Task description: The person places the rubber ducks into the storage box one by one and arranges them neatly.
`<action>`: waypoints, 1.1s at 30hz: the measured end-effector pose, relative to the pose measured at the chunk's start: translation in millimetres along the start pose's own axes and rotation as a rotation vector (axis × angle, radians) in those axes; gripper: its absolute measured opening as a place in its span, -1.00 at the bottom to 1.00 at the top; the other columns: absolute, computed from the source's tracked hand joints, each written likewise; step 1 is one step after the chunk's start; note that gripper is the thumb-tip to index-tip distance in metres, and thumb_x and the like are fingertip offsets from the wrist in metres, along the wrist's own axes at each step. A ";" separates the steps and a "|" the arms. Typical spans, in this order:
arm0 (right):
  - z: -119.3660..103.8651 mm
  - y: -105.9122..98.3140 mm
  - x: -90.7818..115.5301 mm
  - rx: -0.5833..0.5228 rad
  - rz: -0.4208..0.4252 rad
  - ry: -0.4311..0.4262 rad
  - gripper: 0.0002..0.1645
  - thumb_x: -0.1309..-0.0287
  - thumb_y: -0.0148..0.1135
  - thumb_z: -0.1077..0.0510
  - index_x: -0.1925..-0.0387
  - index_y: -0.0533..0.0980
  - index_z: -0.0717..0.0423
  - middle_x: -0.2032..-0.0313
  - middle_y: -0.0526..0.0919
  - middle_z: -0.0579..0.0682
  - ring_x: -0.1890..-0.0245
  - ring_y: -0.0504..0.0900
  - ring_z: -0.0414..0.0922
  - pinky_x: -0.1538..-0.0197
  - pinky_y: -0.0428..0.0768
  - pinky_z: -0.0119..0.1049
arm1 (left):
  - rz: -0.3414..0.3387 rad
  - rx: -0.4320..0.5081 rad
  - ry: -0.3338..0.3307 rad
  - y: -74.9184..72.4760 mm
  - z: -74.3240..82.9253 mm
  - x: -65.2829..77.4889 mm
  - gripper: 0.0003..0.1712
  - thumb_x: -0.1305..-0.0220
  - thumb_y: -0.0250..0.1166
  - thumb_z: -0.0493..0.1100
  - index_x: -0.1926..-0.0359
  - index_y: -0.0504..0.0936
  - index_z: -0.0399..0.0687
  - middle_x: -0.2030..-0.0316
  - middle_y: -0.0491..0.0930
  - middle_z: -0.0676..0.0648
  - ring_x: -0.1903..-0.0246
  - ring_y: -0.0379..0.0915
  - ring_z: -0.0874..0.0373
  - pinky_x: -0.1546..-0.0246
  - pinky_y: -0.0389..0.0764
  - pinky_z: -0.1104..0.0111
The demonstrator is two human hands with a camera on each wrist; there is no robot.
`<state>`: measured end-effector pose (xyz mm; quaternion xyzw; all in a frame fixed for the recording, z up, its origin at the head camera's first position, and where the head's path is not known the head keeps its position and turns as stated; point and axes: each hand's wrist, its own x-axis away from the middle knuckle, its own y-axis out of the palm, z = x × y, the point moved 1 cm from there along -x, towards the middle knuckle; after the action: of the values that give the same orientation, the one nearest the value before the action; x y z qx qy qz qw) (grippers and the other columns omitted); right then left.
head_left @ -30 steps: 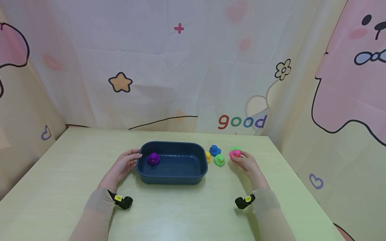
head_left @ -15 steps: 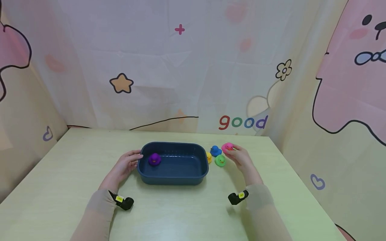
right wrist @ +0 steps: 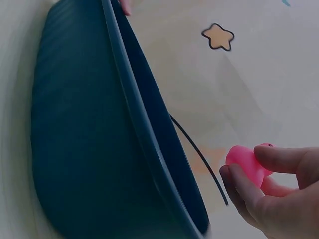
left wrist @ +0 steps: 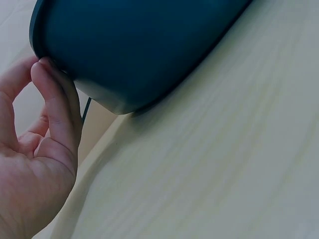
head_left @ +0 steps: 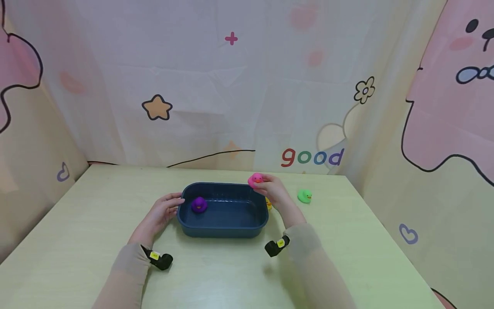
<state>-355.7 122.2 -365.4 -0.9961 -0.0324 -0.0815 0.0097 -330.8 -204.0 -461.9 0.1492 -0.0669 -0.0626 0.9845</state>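
Pink toy duck (head_left: 256,180): above the far right corner of the navy basin (head_left: 222,232), opening below and leftward
Basin's long axis: left to right
Right hand (head_left: 276,194): nearer; fingers pinching the duck
Left hand (head_left: 159,211): fingers closed at the left rim

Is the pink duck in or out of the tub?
Out: the right hand pinches the pink duck above the tub; the right wrist view shows it apart from the rim.

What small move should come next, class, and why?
Probably the right hand should move the pink duck inward and lower it into the blue tub: the duck is held near the tub's far right corner, the purple duck lies inside, and the left hand touches the tub.
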 end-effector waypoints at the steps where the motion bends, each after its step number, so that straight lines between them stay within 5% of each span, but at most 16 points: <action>1: 1.2 5.7 -1.4 -0.006 -0.009 -0.007 -0.32 -0.30 0.09 0.41 -0.41 0.14 0.38 -0.33 0.27 0.32 -0.24 0.44 0.17 -0.30 0.41 -0.12 | -0.001 -0.002 0.002 -0.2 -0.4 -0.5 -0.87 -0.36 0.18 -0.28 0.13 0.52 0.05 0.37 0.60 0.18 0.51 0.49 0.38 0.46 0.51 0.64; 9: 11.1 37.8 -8.3 0.018 -0.061 -0.044 -0.37 -0.25 0.15 0.41 -0.33 0.25 0.40 -0.19 0.38 0.33 -0.07 0.56 0.10 -0.23 0.48 -0.11 | -0.097 -0.013 0.101 -4.3 -7.7 -3.9 -0.75 -0.19 0.39 -0.09 0.12 0.55 0.10 0.35 0.62 0.22 0.48 0.51 0.42 0.43 0.52 0.66; 14: 15.6 51.6 -8.8 0.083 -0.067 -0.052 -0.38 -0.22 0.21 0.37 -0.30 0.31 0.37 -0.18 0.41 0.31 -0.09 0.57 0.13 -0.22 0.50 -0.09 | -0.009 -0.026 0.035 -1.0 -6.3 -3.7 -0.84 -0.28 0.27 -0.20 0.14 0.54 0.11 0.37 0.61 0.21 0.51 0.49 0.39 0.44 0.51 0.64; 19: 20.4 63.7 -10.3 0.152 -0.087 -0.031 -0.41 -0.21 0.25 0.31 -0.26 0.37 0.32 -0.20 0.43 0.28 -0.17 0.49 0.15 -0.27 0.47 -0.02 | 0.003 0.012 -0.013 -0.5 -3.0 -2.9 -0.84 -0.38 0.14 -0.30 0.17 0.54 0.09 0.39 0.61 0.18 0.53 0.49 0.37 0.47 0.51 0.62; 33: 40.2 85.0 -20.2 0.306 -0.088 -0.032 -0.46 -0.10 0.34 0.33 -0.14 0.46 0.34 -0.09 0.55 0.23 0.00 0.54 0.04 -0.11 0.58 -0.10 | 0.011 -0.001 0.001 0.3 -0.7 -1.2 -0.85 -0.36 0.17 -0.29 0.11 0.52 0.02 0.37 0.60 0.17 0.52 0.48 0.37 0.47 0.50 0.63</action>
<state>-363.5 37.1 -409.5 -0.9817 -0.0884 -0.0602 0.1574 -331.9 -203.3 -462.6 0.1482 -0.0673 -0.0569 0.9850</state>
